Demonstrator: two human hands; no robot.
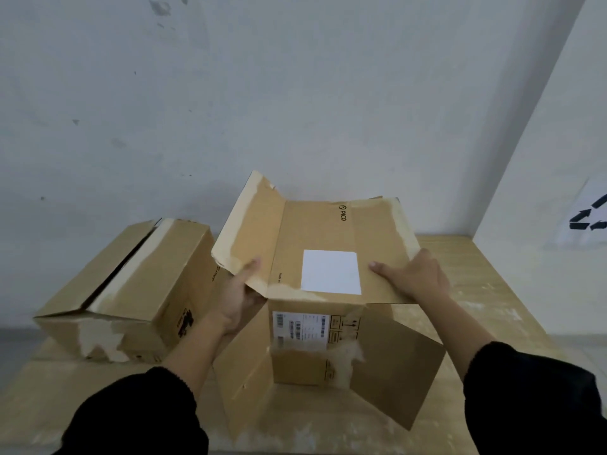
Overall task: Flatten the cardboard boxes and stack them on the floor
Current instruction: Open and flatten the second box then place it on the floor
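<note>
Boxes [315, 274] on wooden table [486, 277], perhaps.

Left hand [238, 298] and right hand [415, 274] extended forward, fingers clamped.

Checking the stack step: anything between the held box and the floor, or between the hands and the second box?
Held box sits over the tabletop, gripped by left hand and right hand. The table itself lies under it; floor barely shows at the edges. Second box sits left, nothing visible blocking it.
</note>
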